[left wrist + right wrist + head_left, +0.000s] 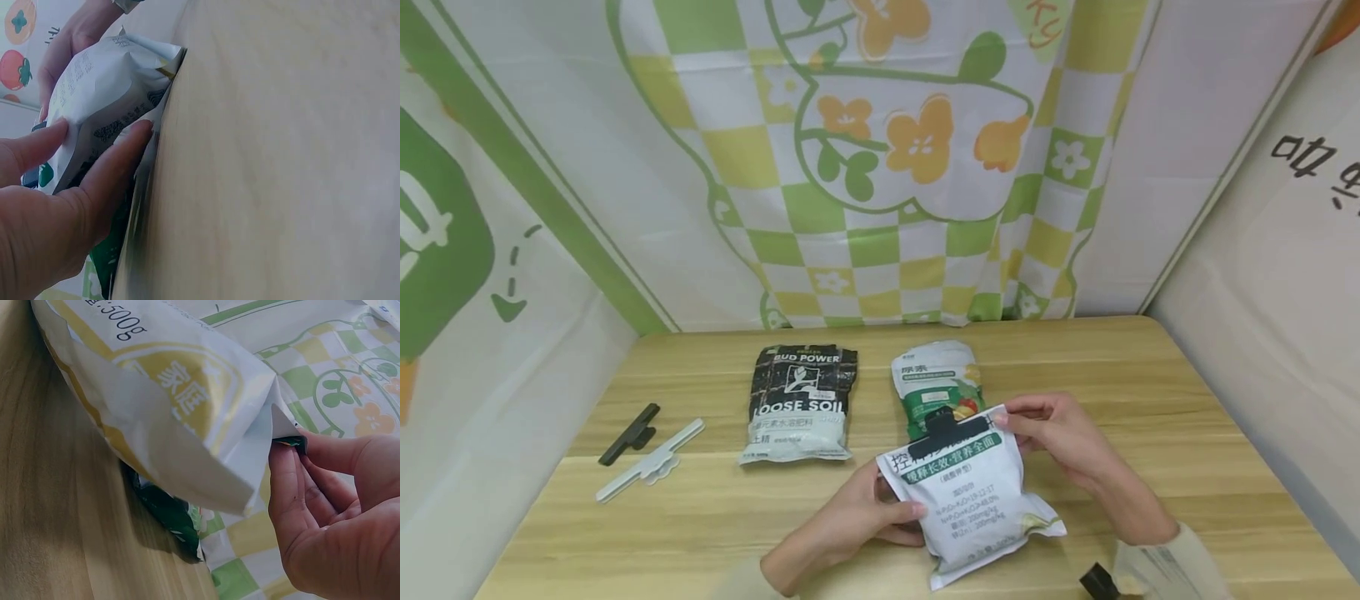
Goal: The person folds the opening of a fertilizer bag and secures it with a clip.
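Observation:
A white printed fertilizer bag (970, 517) is held tilted over the near part of the table, a black sealing clip (951, 435) across its top edge. My left hand (871, 510) grips the bag's left side, thumb on the printed front and fingers behind. At the upper right corner, my right hand (1066, 437) pinches the bag between thumb and fingers. In the right wrist view, that pinched corner (289, 432) and the bag's yellow-marked bottom part (181, 394) show. The left wrist view has the bag (100, 81) close to the tabletop.
Behind the held bag lies a green and white pouch (936, 379), partly covered by it. A black and white Loose Soil bag (801, 404) lies left of centre. Further left are a black clip (628, 433) and a white clip (651, 461). A patterned curtain (902, 242) hangs behind the table.

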### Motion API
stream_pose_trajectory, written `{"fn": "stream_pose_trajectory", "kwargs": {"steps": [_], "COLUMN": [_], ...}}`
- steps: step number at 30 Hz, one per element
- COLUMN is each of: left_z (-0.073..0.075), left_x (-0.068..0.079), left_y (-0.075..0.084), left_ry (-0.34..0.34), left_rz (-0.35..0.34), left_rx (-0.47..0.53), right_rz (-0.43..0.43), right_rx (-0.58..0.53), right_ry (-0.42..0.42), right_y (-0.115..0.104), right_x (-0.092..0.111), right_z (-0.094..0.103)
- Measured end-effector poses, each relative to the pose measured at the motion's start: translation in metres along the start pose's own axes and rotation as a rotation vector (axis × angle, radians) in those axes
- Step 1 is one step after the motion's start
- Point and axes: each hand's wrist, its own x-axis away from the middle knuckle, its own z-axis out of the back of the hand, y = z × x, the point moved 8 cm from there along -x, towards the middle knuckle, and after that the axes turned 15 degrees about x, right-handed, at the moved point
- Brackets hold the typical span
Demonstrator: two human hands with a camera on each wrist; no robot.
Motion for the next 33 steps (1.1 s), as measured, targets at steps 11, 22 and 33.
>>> {"fn": "stream_pose_trajectory", "kwargs": {"steps": [11,22,33], "left_z": [-0.008,-0.018,-0.032], "left_x": [-0.005,-0.01,-0.019], "left_y": [-0.005,0.0,0.013], "left_ry": [0.019,0.02,-0.011], "left_rz": [0.026,0.011,0.013], "left_rx": [0.056,0.047,0.04], "right_rz": [0.019,0.031,0.03], "right_rx": [0.001,0.003,-0.002], "right_ry": [0.017,0.045,0.112], "right_y": [-0.006,-0.008,-0.01], "right_x": [0.005,0.01,0.012], "right_z": [0.009,0.021,0.041]}}
